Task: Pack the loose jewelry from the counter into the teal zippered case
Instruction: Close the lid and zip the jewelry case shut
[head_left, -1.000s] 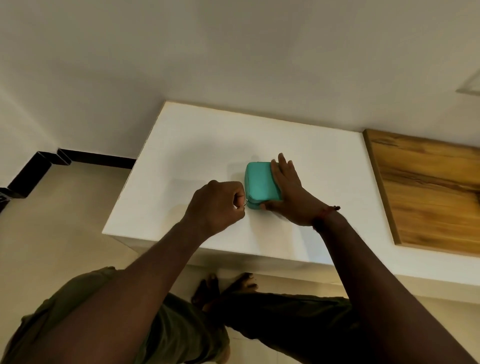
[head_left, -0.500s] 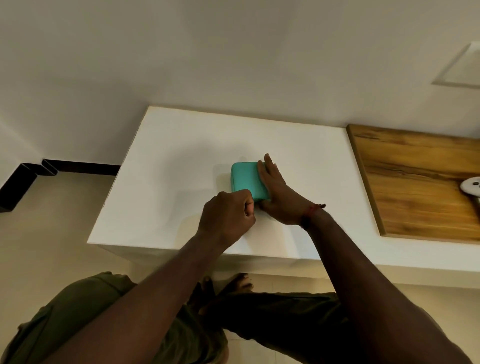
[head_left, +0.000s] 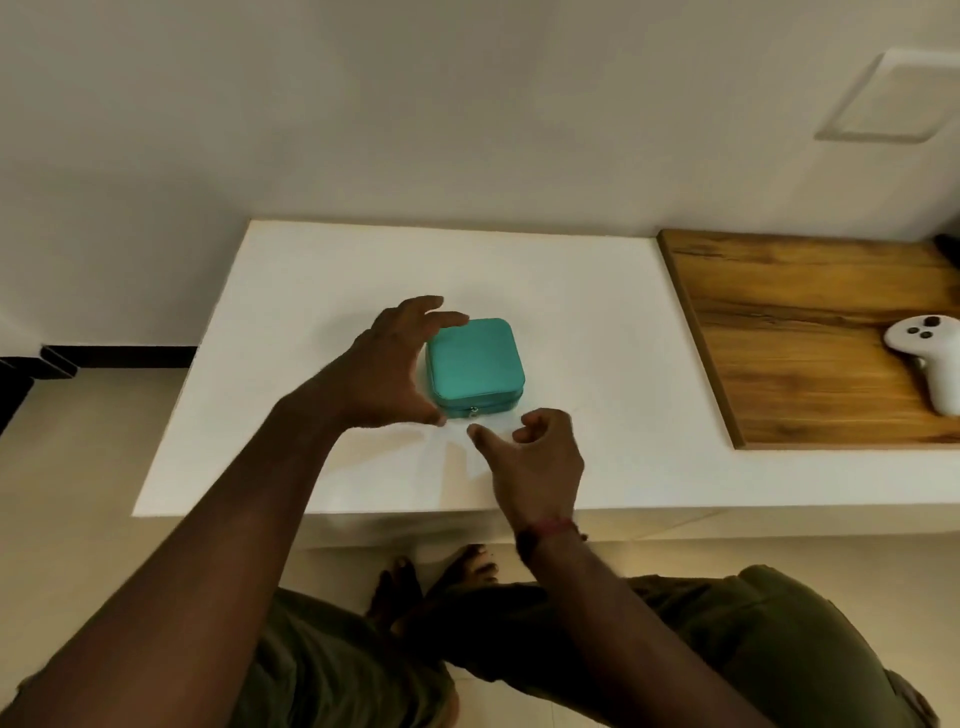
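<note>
The teal zippered case (head_left: 474, 364) lies closed on the white counter (head_left: 291, 322), its small metal zipper pull at the middle of the near side. My left hand (head_left: 395, 364) is spread open just left of the case, fingers curved over its far left corner and thumb by the near left corner. My right hand (head_left: 535, 457) hovers in front of the case near the zipper pull, fingers loosely curled and thumb out, holding nothing. No loose jewelry shows on the counter.
A wooden panel (head_left: 810, 332) takes up the right part of the counter, with a white game controller (head_left: 930, 358) lying on it at the far right edge. The counter's near edge runs just behind my right wrist. Wall behind, floor below left.
My left hand has let go of the zipper pull and opened beside the case. My right hand has lifted off the lid and drawn back toward me. The case is zipped shut.
</note>
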